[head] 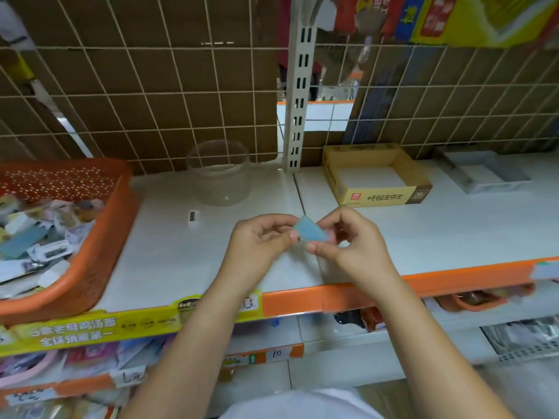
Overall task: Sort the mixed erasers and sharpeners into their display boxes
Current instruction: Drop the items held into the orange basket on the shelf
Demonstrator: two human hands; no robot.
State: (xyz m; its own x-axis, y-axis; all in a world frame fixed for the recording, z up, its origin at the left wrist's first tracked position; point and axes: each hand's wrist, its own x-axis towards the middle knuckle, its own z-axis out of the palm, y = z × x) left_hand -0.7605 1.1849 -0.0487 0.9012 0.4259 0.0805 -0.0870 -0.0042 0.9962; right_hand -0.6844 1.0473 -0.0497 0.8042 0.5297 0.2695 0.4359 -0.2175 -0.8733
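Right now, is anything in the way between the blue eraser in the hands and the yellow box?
Nothing visible. Both hands pinch the blue eraser above the shelf; only bare shelf lies between it and the empty yellow box. The clear jar stands off to the left.

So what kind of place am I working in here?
Most likely a small retail shop aisle: a white shelf with an orange price-label edge, a wire grid back panel, and handwritten price tags on the lower shelf.

White shop shelf (423, 237) with orange front edge (332, 297), yellow printed strip (90, 328) along its left part, white wire grid (151, 95) behind — brown cardboard backing (181, 25), slotted metal upright (298, 101), lower shelves (363, 337) below with handwritten price tags (276, 353).
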